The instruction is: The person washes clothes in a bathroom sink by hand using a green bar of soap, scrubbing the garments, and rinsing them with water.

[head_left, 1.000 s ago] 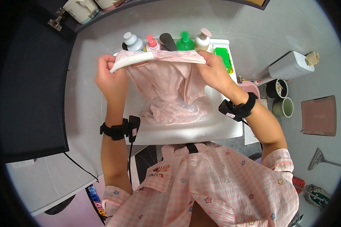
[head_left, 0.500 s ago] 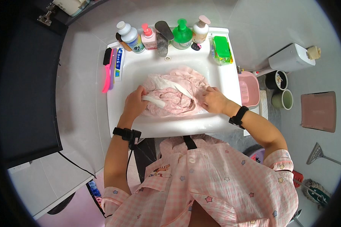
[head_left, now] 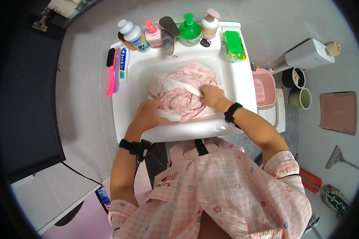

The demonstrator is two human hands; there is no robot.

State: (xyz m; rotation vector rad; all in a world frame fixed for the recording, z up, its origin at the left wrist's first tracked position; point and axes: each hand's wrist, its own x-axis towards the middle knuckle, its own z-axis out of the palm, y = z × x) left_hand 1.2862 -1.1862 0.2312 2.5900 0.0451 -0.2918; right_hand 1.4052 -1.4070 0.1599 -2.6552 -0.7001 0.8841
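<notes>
A bunched, wet pink garment (head_left: 185,104) with a white band across it lies in the basin of a white sink (head_left: 179,134). My left hand (head_left: 146,114) is closed at the garment's left edge, by a white strip of it; the fingertips are partly hidden in the folds. On the other side, my right hand (head_left: 214,97) pinches the cloth where the white band ends. Both wrists wear black straps.
Along the sink's back stand a white bottle (head_left: 137,38), a pink pump bottle (head_left: 154,36), a dark faucet (head_left: 168,42), a green pump bottle (head_left: 190,32) and a white pump bottle (head_left: 210,27). A pink brush (head_left: 110,75) lies left; a green soap pack (head_left: 233,43) sits right.
My right hand has moved left from the garment's right edge onto its white band. My left hand has shifted slightly down, and the white strip beside it now lies lower.
</notes>
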